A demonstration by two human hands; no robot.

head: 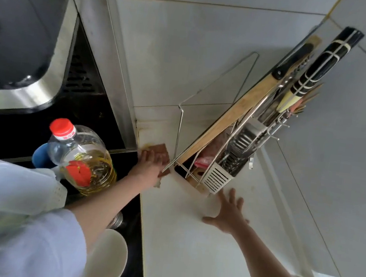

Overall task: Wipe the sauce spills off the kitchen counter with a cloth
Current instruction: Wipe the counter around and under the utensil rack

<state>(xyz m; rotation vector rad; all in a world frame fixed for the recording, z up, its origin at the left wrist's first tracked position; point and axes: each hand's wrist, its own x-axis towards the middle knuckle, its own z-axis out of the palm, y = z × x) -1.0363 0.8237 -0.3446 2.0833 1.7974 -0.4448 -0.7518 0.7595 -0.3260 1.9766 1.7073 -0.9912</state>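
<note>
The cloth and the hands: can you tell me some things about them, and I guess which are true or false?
1. The left hand presses the brown cloth on the counter. True.
2. The right hand holds the oil bottle. False: it lies open on the counter, holding nothing.
3. The bottle's cap is red. True.
4. The cloth is right of the metal rack. False: it is left of it, by a yellowish smear.
</note>
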